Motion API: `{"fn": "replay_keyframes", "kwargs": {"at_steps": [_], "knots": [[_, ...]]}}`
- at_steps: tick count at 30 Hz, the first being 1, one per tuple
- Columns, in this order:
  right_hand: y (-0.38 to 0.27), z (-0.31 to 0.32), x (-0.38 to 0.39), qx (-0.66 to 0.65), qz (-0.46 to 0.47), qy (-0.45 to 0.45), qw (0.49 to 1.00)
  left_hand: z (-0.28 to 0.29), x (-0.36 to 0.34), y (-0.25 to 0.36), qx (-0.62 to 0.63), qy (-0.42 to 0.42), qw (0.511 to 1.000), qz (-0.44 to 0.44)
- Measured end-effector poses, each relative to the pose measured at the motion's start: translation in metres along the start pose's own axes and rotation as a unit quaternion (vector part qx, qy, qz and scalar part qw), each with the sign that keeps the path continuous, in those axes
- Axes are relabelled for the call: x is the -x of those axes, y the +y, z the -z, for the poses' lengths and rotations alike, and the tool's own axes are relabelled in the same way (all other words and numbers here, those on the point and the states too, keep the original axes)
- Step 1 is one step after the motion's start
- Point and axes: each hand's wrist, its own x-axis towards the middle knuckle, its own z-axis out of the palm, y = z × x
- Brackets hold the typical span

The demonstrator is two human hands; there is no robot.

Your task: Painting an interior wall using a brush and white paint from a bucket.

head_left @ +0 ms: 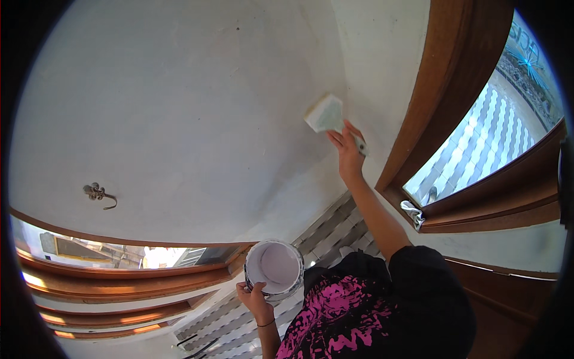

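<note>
A wide paintbrush (329, 113) is held by its handle in my right hand (348, 146), fingers closed round it. Its bristles rest against or very near the white wall (197, 107); I cannot tell whether they touch. My left hand (257, 302) grips the rim of a paint bucket (256, 263), thumb over the edge. Pale, whitish paint (279, 264) lies inside the bucket, which I hold in front of my body at the lower middle. Darker, damp-looking patches show on the wall below and beside the brush.
A brown wooden frame (418, 119) edges an opening on the right, with a crumpled white cloth (412, 214) at its corner. An ornate metal hook (98, 194) sticks out of the wall at left. Wooden window frames (125, 290) run along the lower left. Patterned tiles (341, 230) cover the floor.
</note>
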Motion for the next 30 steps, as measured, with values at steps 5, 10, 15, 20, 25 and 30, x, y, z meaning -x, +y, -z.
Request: {"fn": "replay_keyframes", "kwargs": {"at_steps": [5, 10, 15, 20, 25, 30], "knots": [[0.054, 0.092, 0.026, 0.069, -0.068, 0.082, 0.992, 0.025, -0.004, -0.015, -0.028, 0.012, 1.000, 0.000], [0.062, 0.136, 0.004, 0.175, -0.139, 0.177, 0.958, 0.027, -0.003, -0.010, -0.026, 0.013, 0.999, -0.020], [0.035, 0.063, -0.024, 0.304, -0.118, 0.163, 0.931, 0.027, 0.002, -0.003, -0.044, 0.031, 0.999, -0.008], [-0.021, -0.030, -0.006, 0.291, -0.078, 0.122, 0.946, 0.031, -0.006, -0.014, -0.029, 0.038, 0.999, -0.003], [-0.065, -0.105, 0.019, 0.080, -0.028, 0.030, 0.996, 0.022, -0.009, -0.010, -0.029, 0.011, 0.999, -0.014], [-0.052, -0.089, 0.010, 0.021, 0.068, -0.071, 0.995, 0.016, -0.006, -0.004, -0.016, -0.005, 1.000, -0.009]]}}
